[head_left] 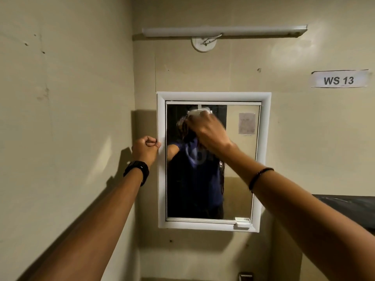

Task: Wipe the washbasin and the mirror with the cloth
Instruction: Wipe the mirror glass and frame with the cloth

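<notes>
The mirror (239, 159) hangs on the beige wall in a white frame (213, 96). My right hand (209, 132) is on the upper part of the glass, fingers curled round a blue cloth (192, 153) that hangs below the hand, blurred by motion. My left hand (146, 148) is at the frame's left edge at mid height, with curled fingers pinching that edge. The glass reflects a person in a dark top. The washbasin is out of view below.
A tube light (223, 31) is fixed above the mirror. A paper label reading WS 13 (338, 79) is stuck to the wall at the right. A dark ledge (349, 207) juts out at the right. A small metal fitting (246, 276) shows at the bottom edge.
</notes>
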